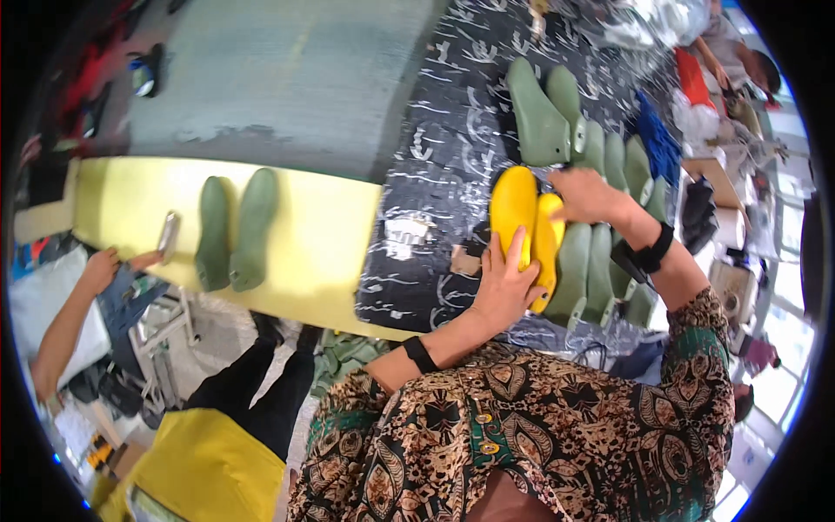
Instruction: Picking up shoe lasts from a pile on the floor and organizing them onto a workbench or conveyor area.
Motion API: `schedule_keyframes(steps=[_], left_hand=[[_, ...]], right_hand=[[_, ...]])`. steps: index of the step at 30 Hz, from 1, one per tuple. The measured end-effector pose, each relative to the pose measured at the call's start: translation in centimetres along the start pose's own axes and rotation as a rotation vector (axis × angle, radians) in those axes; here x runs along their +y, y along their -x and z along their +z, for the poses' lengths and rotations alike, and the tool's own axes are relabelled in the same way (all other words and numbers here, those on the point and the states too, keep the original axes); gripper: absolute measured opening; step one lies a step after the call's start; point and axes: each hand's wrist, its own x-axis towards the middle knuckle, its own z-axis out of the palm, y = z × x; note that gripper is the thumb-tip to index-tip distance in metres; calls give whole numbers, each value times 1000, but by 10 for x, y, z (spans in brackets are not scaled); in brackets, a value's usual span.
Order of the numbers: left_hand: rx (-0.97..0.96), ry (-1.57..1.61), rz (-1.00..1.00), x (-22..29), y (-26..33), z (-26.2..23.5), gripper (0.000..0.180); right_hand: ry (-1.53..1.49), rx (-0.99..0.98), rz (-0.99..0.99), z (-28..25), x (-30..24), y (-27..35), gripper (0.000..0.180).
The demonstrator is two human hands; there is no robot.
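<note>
Two yellow shoe lasts (pixel 513 202) stand side by side on the dark, chalk-marked tabletop. My left hand (pixel 506 283) is closed around their lower ends, its fingers and thumb lying over the yellow surfaces. Just right of their upper ends is my right hand (pixel 590 196), its fingers curled beside the second yellow last (pixel 547 235). Whether those fingertips hold anything is hidden. Beyond it, a pair of green shoe lasts (pixel 537 117) lies at an angle. Several more green lasts (pixel 572 270) are lined up in rows to the right, partly behind my right hand and wrist.
On a pale yellow board (pixel 326 235) at the left lie two green lasts (pixel 254 222). A co-worker's hand (pixel 103 268) is near a small metallic object (pixel 169 236) there. Blue material (pixel 658 143) and clear plastic (pixel 648 24) lie at the far right.
</note>
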Motion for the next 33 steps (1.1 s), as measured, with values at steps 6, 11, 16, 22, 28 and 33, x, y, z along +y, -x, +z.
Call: schedule_keyframes(steps=[6,11,16,22,28,33], left_hand=[[302,65,-2,-30,19,-32,24],[549,48,-58,-77,98,-103,42],[646,-198,-265,-132,148,-176,35],[662,-699,-225,-120,99,-181,23],[396,-346,-323,-146,36,-119,34],[393,-276,-250,-156,17,-110,35]], right_hand=[[-329,19,-117,49,23,-19,89],[-710,18,-18,59,-10,-28,63],[-669,187,-105,29,-22,-37,42],[-1633,650,57,-89,-11,-80,32],[-2067,856,6,-154,0,-258,29],[-1348,1110,-265,-206,128,-382,32]])
